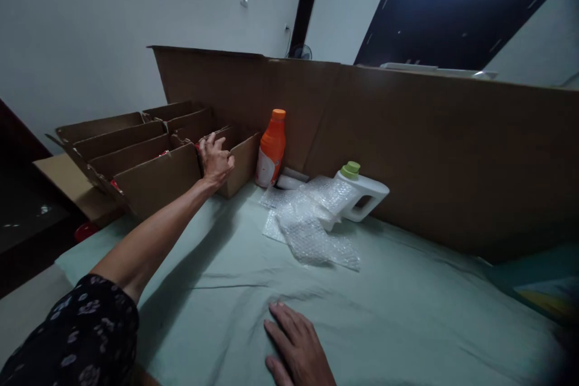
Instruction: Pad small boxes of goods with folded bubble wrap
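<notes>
My left hand (216,161) reaches over the front of a divided cardboard box (158,178), above its right-hand compartments. Its fingers are bent but apart, and no held thing shows in them; a small red thing lies close by the fingertips, mostly hidden. My right hand (296,344) rests palm down on the pale green cloth (217,319), fingers stretched out and holding nothing. Right of the box stands an orange bottle (272,148) with an orange cap. Crumpled bubble wrap (307,223) lies in front of a white jug (368,190) with a green cap.
A tall cardboard panel (407,132) closes off the back of the cloth-covered surface. White rolls (289,182) lie beside the orange bottle's base. At far right is a dark teal object with a yellow patch (552,298). Something red (85,231) sits below the box's left side.
</notes>
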A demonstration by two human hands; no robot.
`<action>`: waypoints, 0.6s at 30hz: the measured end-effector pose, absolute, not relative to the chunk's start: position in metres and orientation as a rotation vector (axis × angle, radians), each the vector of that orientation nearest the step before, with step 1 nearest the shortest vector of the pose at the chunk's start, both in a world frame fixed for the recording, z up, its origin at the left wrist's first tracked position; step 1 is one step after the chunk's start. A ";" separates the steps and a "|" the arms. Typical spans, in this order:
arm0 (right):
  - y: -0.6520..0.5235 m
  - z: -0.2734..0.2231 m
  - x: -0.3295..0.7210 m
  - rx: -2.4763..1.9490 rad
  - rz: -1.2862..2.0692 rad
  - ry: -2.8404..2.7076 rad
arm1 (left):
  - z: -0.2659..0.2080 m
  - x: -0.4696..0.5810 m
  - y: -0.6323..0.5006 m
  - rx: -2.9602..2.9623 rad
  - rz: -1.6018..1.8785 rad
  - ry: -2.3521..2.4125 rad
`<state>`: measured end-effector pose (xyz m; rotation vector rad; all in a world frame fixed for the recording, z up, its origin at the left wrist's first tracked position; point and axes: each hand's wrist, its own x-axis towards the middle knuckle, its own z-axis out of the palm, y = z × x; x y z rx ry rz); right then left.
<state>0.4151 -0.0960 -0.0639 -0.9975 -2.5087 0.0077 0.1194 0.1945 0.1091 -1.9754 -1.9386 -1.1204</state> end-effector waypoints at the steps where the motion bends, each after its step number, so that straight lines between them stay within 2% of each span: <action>1: -0.096 -0.063 0.415 -0.999 0.029 -2.503 | 0.108 0.118 0.184 -1.971 -1.125 -1.910; 8: -0.102 -0.050 0.415 -1.031 0.238 -2.417 | 0.086 0.113 0.028 -2.116 -1.091 -1.350; 11: -0.103 -0.050 0.419 -1.052 0.285 -2.284 | 0.064 0.098 -0.053 -2.038 -1.221 -1.229; 14: -0.100 -0.053 0.423 -1.187 0.320 -2.100 | 0.033 0.077 -0.112 -1.902 -1.419 -1.403; 18: -0.096 -0.048 0.414 -1.301 0.572 -1.967 | -0.012 0.056 -0.141 -1.778 -1.708 -2.189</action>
